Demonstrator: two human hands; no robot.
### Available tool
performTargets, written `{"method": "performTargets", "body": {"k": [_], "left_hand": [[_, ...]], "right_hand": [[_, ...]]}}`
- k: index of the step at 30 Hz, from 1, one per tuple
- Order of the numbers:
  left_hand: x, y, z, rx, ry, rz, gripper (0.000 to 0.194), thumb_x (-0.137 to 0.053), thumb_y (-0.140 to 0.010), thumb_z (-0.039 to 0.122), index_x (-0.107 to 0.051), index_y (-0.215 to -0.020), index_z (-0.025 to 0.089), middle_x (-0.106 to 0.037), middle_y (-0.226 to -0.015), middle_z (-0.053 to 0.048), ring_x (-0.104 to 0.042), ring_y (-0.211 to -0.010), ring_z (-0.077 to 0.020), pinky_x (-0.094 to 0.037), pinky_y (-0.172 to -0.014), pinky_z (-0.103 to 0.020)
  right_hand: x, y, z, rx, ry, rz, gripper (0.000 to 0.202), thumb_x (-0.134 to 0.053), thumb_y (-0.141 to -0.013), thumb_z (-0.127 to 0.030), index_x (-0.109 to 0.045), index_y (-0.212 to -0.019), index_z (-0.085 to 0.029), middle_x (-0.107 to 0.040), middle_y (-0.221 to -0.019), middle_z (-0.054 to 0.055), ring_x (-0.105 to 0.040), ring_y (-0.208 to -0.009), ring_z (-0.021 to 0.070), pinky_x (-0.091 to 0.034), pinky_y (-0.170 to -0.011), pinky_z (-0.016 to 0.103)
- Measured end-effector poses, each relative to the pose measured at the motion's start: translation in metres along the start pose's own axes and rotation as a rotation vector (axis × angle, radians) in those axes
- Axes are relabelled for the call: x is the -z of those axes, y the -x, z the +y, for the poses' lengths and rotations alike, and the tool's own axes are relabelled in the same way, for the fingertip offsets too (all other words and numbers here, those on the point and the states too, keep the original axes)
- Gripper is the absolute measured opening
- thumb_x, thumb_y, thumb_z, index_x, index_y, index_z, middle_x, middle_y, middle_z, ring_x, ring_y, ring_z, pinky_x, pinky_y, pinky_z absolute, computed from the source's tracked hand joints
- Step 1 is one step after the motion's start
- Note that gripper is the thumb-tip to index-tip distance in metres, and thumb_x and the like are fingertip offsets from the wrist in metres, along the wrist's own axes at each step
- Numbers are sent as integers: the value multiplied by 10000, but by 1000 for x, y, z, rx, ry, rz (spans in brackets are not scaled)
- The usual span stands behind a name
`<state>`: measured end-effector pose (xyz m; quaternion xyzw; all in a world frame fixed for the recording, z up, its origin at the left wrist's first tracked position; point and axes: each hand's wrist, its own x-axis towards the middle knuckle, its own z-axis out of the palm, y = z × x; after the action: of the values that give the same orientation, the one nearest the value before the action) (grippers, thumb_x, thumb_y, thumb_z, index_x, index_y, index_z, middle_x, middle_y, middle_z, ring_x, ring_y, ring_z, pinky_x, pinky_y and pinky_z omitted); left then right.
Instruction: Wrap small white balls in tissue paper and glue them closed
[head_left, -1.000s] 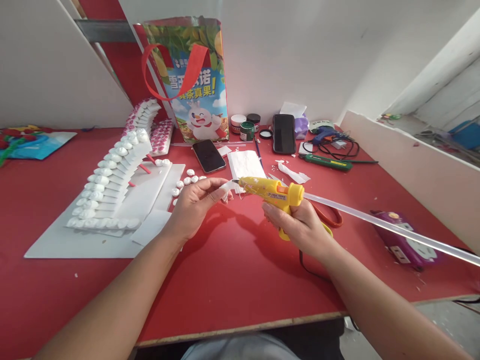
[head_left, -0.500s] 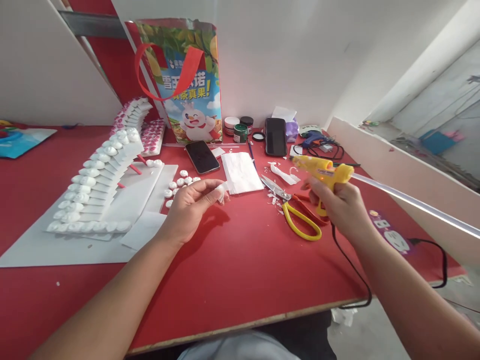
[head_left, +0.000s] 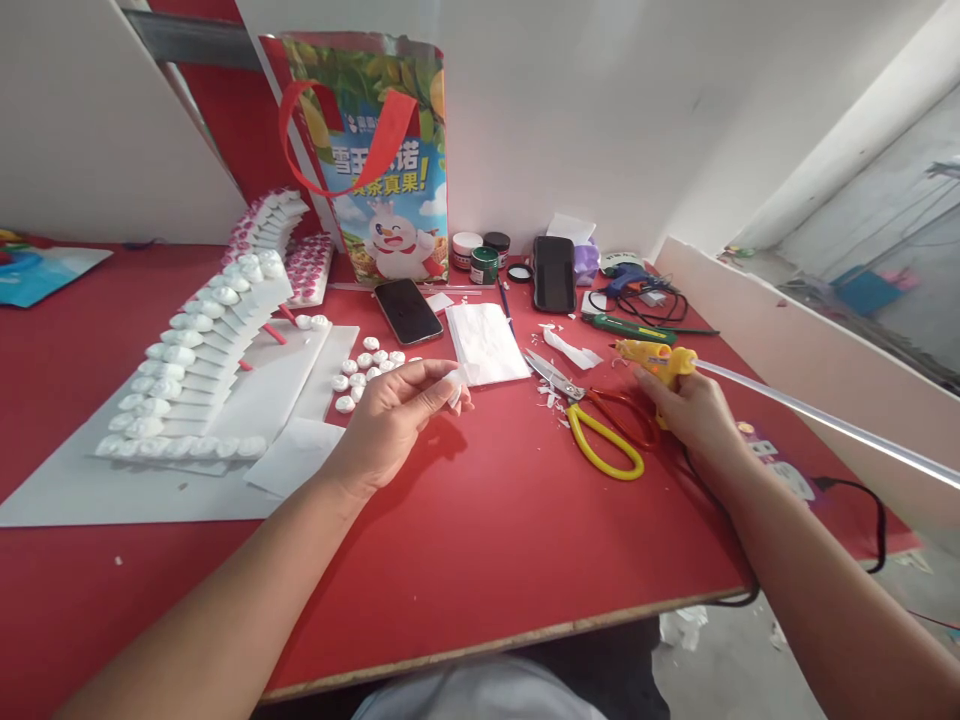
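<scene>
My left hand pinches a small piece of white paper between thumb and fingers, above the red table. My right hand is wrapped round a yellow glue gun, a long clear glue stick jutting from its back. A stack of white tissue lies just beyond my left fingertips. Scissors with red and yellow handles lie open left of the glue gun. Small white rosettes are grouped behind my left hand.
At left, a curved piece covered in white rosettes stands on white board. Behind are a printed bag, two phones, paint jars, a green tool and cables. The table's front edge is near me.
My right hand has moved right and slightly down with the glue gun, uncovering the green tool. My left hand still holds the paper, nearly in place. The view has shifted slightly.
</scene>
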<state>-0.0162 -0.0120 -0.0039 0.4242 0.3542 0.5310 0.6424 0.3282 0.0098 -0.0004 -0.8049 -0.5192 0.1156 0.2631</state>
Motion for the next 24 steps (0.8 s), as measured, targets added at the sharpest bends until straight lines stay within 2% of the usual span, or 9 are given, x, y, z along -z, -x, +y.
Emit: {"method": "performTargets", "body": {"k": [4, 6, 8, 10, 12, 14, 16, 19, 24], "left_hand": [[1, -1, -1, 5, 50, -24, 213, -841, -811, 310, -791, -963, 168, -687, -741, -1, -633, -723, -104, -545, -832, -270], [1, -1, 0, 8, 72, -34, 203, -837, -816, 302, -791, -961, 167, -683, -745, -2, -627, -714, -100, -554, -851, -281], [2, -1, 0, 7, 88, -44, 193, -833, -821, 297, -791, -955, 165, -681, -751, -4, -621, -706, -98, -563, -863, -293], [1, 0, 1, 7, 100, -57, 184, -827, -827, 296, -787, -945, 160, -679, -763, -9, -614, -700, -99, -572, -865, -306], [-1, 0, 2, 10, 111, -71, 178, -823, -831, 292, -781, -938, 155, -675, -771, -13, -606, -697, -99, -580, -857, -312], [-3, 1, 3, 12, 126, -86, 169, -828, -826, 282, -775, -924, 156, -668, -765, -11, -599, -691, -96, -585, -847, -308], [-5, 2, 4, 7, 149, -101, 162, -841, -812, 279, -773, -905, 164, -666, -757, -6, -593, -678, -91, -588, -828, -296], [-5, 2, 4, -6, 180, -111, 163, -853, -802, 289, -781, -892, 174, -673, -765, -5, -594, -673, -86, -591, -819, -283], [-1, 0, 3, -24, 211, -109, 146, -841, -819, 289, -802, -894, 170, -694, -798, -21, -621, -737, -96, -578, -789, -238]], "right_hand": [[8, 5, -2, 43, 169, -9, 645, -513, -703, -866, -506, -669, -222, -559, -613, 44, -475, -553, 180, -370, -558, 336], [16, 16, 1, 100, 244, -49, 597, -512, -777, -786, -579, -749, -193, -642, -757, 104, -549, -617, 215, -413, -589, 354], [25, 36, 4, 199, 288, -61, 568, -504, -854, -679, -665, -958, -145, -690, -1002, 181, -637, -747, 267, -475, -660, 388], [35, 63, 1, 295, 381, -1, 593, -466, -919, -593, -664, -1175, -97, -671, -1157, 246, -674, -870, 331, -514, -705, 433], [42, 89, -13, 455, 359, 47, 544, -420, -988, -518, -654, -1268, -115, -682, -1198, 224, -687, -965, 347, -534, -760, 446], [42, 108, -38, 577, 157, 30, 447, -480, -1009, -473, -664, -1292, -179, -701, -1231, 157, -697, -1034, 298, -552, -793, 381], [34, 115, -69, 663, -42, -74, 390, -504, -1023, -391, -658, -1324, -196, -699, -1229, 129, -704, -1003, 237, -555, -769, 322], [8, 110, -111, 727, -241, -207, 415, -504, -1017, -308, -636, -1378, -152, -692, -1068, 112, -673, -839, 184, -544, -711, 303], [-37, 98, -138, 716, -515, -280, 407, -525, -961, -176, -698, -1329, -193, -639, -905, 47, -604, -738, 134, -511, -671, 279]]}}
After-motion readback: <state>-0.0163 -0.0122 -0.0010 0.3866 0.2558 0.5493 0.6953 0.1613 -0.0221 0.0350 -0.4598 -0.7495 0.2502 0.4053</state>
